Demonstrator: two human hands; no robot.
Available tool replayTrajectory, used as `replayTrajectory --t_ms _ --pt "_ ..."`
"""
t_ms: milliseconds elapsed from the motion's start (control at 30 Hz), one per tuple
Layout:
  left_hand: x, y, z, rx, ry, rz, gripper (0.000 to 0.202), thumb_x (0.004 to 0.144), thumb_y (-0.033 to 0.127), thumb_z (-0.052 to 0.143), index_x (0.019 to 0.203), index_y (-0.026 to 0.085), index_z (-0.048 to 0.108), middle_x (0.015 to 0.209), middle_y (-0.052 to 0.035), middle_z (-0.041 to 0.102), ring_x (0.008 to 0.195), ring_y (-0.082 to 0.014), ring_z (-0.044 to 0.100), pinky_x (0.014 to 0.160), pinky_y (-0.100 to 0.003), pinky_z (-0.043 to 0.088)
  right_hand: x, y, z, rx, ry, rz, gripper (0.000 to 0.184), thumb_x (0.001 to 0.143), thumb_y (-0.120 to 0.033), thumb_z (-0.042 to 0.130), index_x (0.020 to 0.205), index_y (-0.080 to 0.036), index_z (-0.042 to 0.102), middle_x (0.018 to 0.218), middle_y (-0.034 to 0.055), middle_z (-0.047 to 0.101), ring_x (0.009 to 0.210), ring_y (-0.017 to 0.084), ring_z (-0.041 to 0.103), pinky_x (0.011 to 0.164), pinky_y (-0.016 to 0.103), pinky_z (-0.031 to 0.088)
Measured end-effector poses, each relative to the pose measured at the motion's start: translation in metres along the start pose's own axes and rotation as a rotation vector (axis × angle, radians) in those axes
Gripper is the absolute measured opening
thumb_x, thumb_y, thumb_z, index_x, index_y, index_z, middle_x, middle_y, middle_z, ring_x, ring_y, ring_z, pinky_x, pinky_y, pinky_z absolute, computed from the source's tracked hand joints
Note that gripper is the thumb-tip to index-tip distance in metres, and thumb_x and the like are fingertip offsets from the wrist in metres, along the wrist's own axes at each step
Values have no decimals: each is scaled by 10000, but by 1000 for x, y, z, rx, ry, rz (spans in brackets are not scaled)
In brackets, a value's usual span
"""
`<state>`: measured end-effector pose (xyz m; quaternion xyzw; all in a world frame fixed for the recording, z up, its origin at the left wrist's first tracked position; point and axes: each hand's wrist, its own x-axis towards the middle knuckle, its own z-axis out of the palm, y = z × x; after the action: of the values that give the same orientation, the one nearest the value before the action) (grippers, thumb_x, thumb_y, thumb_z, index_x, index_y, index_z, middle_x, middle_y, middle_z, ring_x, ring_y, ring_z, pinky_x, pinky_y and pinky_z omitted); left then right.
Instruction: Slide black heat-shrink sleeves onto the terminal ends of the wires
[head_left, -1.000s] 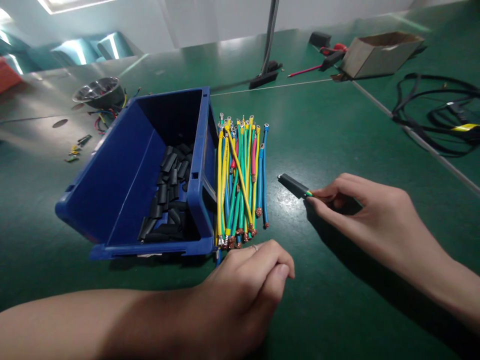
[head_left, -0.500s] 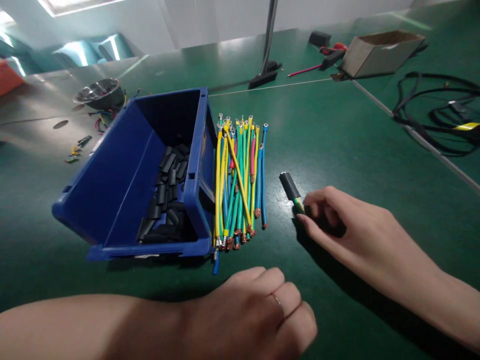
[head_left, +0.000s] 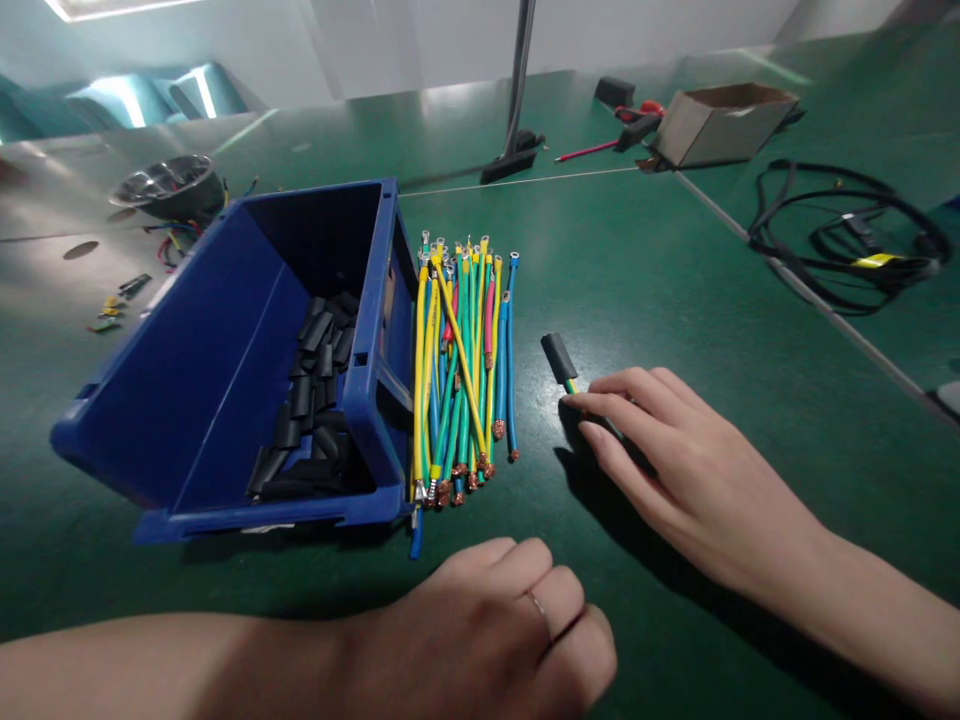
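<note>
My right hand lies on the green table over a green-yellow wire whose far end carries a black sleeve; the fingers are stretched nearly flat on the wire. My left hand rests near the front edge, curled into a loose fist with a ring on one finger, and nothing shows in it. A bundle of yellow, green, blue and red wires lies between my hands and a blue bin. The bin holds several black sleeve pieces.
A metal bowl and small wire scraps sit at the far left. A cardboard box, red-handled tools and a black stand base are at the back. Coiled black cable lies at the right.
My right hand has lowered the sleeved wire onto the table and flattened over it. My left hand drew back from the wire bundle toward the front edge. The view shifted slightly.
</note>
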<state>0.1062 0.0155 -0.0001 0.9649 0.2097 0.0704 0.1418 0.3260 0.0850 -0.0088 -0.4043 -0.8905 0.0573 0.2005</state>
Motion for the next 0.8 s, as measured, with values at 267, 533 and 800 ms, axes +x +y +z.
replayTrajectory --t_ms 267,533,800 --pt "3 2 -2 8 -35 -18 127 976 223 601 1067 133 599 836 -15 614 720 -197 534 632 -327 467 4 5 1 -64 4 1 302 1039 -282 426 1192 -134 641 1107 109 638 951 229 551 828 402 474" --pt "7 1 -2 -4 -86 -28 95 994 217 559 1035 142 599 828 -18 592 720 -199 520 629 -320 456 4 12 -2 -140 -5 8 288 1044 -293 402 1132 -159 641 1083 92 635 907 229 547 790 399 439" --pt "6 2 0 11 -48 -39 77 992 198 542 983 151 602 800 -20 581 704 -204 513 607 -326 461 2 26 -12 -452 -8 39 335 1023 -360 386 1071 -173 661 971 108 674 852 278 533 710 418 390"
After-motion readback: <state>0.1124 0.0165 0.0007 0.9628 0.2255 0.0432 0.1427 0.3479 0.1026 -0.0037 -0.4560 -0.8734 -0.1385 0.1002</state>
